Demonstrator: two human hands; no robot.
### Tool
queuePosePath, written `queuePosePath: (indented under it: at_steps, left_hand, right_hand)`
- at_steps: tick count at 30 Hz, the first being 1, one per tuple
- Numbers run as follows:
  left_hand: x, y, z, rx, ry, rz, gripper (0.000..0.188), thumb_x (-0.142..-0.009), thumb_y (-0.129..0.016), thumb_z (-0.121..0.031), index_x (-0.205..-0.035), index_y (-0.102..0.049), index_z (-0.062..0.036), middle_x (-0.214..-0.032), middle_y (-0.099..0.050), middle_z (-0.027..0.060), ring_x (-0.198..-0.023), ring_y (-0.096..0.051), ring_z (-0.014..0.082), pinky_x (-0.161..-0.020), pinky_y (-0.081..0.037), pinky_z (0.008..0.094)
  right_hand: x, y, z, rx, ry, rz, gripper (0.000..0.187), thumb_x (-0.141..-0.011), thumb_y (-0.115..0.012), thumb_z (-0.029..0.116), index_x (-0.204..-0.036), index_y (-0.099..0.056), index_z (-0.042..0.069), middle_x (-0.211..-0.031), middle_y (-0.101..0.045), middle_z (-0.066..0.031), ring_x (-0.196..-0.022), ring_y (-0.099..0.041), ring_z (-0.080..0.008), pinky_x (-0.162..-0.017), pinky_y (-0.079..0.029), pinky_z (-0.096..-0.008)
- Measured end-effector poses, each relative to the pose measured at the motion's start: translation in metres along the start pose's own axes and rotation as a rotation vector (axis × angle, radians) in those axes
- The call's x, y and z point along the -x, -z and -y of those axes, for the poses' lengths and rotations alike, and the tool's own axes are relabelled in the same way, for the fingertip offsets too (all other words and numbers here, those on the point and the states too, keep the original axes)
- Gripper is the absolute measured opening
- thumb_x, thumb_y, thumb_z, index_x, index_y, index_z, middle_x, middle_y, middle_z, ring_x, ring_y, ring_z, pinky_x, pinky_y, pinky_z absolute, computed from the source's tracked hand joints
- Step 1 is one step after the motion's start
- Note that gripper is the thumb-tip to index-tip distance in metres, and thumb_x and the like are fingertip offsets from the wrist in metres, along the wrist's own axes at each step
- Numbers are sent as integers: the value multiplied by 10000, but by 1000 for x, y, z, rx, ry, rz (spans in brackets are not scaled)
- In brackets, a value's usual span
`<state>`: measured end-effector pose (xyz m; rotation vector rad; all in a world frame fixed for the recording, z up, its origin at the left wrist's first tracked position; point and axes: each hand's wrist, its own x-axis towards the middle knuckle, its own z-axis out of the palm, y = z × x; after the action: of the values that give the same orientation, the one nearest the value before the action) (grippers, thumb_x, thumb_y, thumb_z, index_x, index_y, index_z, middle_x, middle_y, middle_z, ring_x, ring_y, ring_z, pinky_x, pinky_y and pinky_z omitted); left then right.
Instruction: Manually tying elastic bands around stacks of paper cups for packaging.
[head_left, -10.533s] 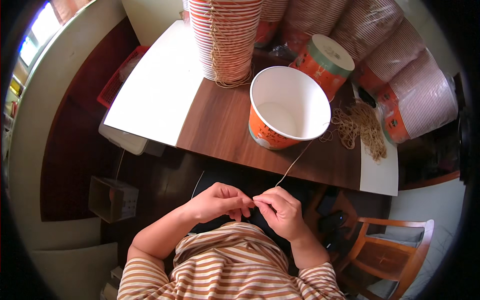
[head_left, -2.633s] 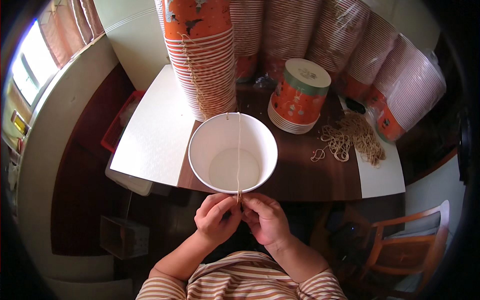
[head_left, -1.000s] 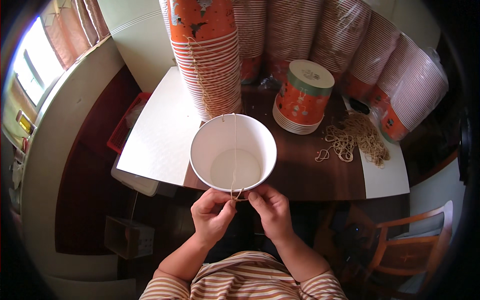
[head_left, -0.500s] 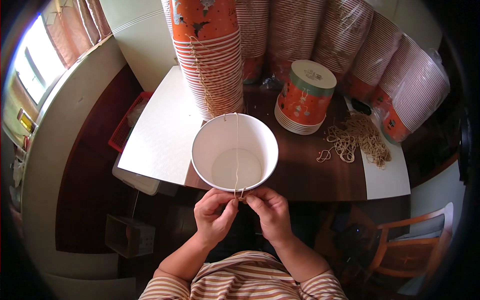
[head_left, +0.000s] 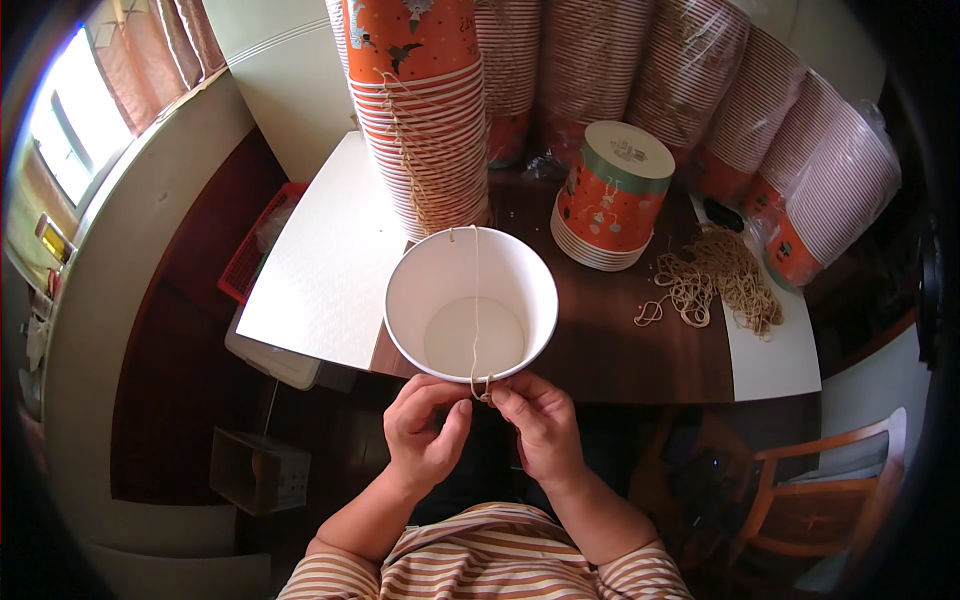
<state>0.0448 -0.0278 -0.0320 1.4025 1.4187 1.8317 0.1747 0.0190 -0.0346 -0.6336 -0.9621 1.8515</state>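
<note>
A white-lined paper bucket (head_left: 470,262) stands mouth-up at the table's front edge. A thin beige cord (head_left: 476,310) crosses its mouth from a hole in the far rim to the near rim, where it loops into a small knot. My right hand (head_left: 542,425) pinches the cord at that knot between thumb and forefinger. Beside it, my left hand (head_left: 428,428) has curled fingers against the near side of the bucket, its thumb lifted apart from the forefinger. The outer wall under my fingers is hidden from view.
Behind the bucket rises a tall stack of orange buckets (head_left: 425,150) with cords hanging down its side. Upside-down buckets (head_left: 612,200) sit to the right, near a heap of loose cords (head_left: 725,280). Plastic-wrapped stacks (head_left: 690,75) line the back. A wooden chair (head_left: 820,490) stands at right.
My left thumb has come away from the cord and moved slightly left. The right hand stays at the knot, and the bucket has hardly moved.
</note>
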Motion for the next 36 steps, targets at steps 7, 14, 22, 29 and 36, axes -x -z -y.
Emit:
queuePosePath:
  at_steps: [7,14,22,29,36]
  left_hand:
    - [-11,15,-18,-509,-614,33,289,-605,-720,11,-882,-666,-48,-720,-550,55,-528,-518,171,-468,-402,266]
    - [-26,12,-26,-666,-612,169,294,-604,-733,-27,-887,-663,-63,-743,-547,26,-596,-546,172,-524,-439,292]
    - [-24,13,-24,-641,-590,192,283,-612,-717,-28,-887,-663,-61,-758,-567,30,-624,-561,179,-559,-458,297]
    - [-25,11,-22,-661,-622,180,244,-633,-694,-16,-872,-655,-52,-763,-572,39,-630,-566,190,-569,-458,304]
    - [-24,12,-16,-668,-650,185,223,-635,-682,-26,-854,-644,-45,-777,-566,50,-627,-562,194,-570,-451,310]
  right_hand:
    - [1,-1,3,61,17,12,152,-916,-601,118,-1006,-652,7,-956,-664,-34,-900,-584,-81,-854,-454,-231]
    - [1,5,3,-62,-89,16,161,-904,-612,126,-1018,-644,17,-916,-659,-29,-817,-563,-66,-731,-433,-206]
    - [0,1,0,-146,-141,36,164,-894,-619,117,-1018,-641,11,-906,-651,-36,-695,-491,-48,-627,-389,-203]
    - [2,-3,1,20,-3,43,169,-916,-605,123,-1024,-650,1,-968,-666,-31,-925,-583,-81,-850,-457,-222]
    - [2,-3,1,19,8,22,149,-915,-604,124,-997,-658,12,-969,-663,-27,-903,-581,-81,-839,-456,-231]
